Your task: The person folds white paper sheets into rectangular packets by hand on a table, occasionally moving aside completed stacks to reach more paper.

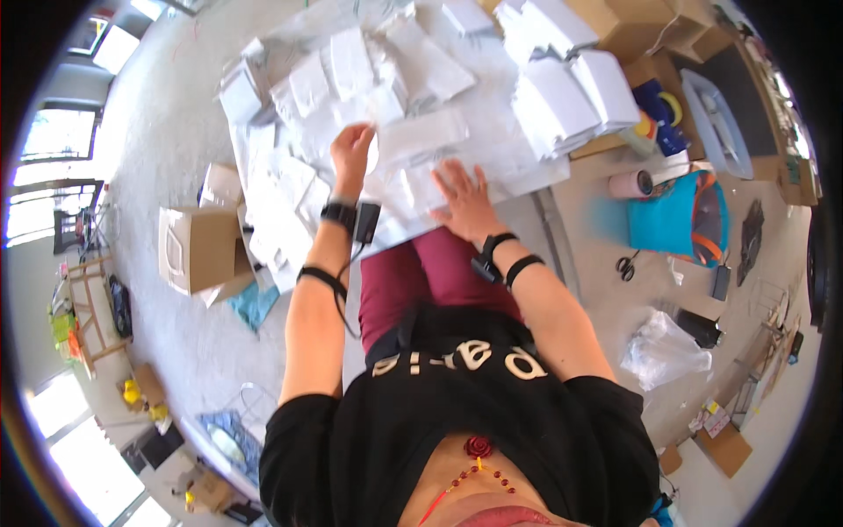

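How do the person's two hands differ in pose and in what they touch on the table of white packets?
The left hand is curled, gripping the edge of a white packet; the right hand lies flat with fingers spread, pressing on the white sheets near the table's front edge. The left hand reaches farther up the table than the right hand. Both wrists wear black straps.

White flat paper packets (421,136) cover the white table (527,176). Black bands circle both wrists. At five o'clock of the packets a teal fabric bag (667,220) shows orange trim; at eight o'clock stands a plain brown cardboard box (198,250). Maroon trousers (421,281) meet a black shirt (457,413) with cream lettering.
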The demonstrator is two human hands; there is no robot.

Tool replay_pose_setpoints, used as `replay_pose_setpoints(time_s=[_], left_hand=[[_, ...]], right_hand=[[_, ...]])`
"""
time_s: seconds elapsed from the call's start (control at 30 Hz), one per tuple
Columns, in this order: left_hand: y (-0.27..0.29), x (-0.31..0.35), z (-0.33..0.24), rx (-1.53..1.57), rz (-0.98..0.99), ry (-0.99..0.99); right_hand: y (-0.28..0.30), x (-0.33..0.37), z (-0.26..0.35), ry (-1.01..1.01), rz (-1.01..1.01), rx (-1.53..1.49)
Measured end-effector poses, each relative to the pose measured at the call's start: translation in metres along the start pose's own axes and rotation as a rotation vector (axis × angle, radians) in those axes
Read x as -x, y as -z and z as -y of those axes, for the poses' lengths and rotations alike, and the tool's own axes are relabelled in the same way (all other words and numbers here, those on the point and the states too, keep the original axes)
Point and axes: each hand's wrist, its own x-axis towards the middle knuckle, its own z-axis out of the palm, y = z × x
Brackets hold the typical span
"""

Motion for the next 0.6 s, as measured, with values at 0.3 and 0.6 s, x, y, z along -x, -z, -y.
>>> replay_pose_setpoints(time_s=[0.3, 0.6], left_hand=[[0.036, 0.066, -0.041, 0.487, -0.094, -0.060], [0.074, 0.111, -0.088, 0.534, -0.167, -0.147]], right_hand=[[-0.007, 0.006, -0.017, 0.015, 0.037, 0.078], [-0.003, 0.006, -0.010, 0.013, 0.024, 0.206]])
